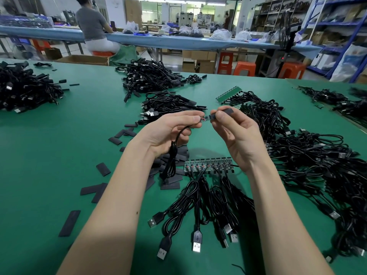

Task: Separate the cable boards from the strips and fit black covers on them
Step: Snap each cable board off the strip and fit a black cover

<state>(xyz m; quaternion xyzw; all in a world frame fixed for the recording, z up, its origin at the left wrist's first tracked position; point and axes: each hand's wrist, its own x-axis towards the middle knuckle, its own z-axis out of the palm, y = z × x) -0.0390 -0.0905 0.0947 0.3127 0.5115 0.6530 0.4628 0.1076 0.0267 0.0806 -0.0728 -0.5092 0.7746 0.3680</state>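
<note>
My left hand (174,132) pinches a small cable board (205,118) by its wired end, and its black cable (172,155) hangs down past my wrist. My right hand (234,132) pinches a black cover (226,112), whose open end sits over the board's free tip. Both hands are raised above the green table (59,147). Below them lies a strip of several joined boards (208,164) with USB cables (198,215) trailing toward me. Loose black covers (172,155) are heaped under my left hand.
Finished cable heaps (151,78) lie beyond my hands and at far left (23,88). More strips with tangled cables (317,165) fill the right side. Scattered covers (69,223) lie at the left front. A seated person (93,28) works at a far bench.
</note>
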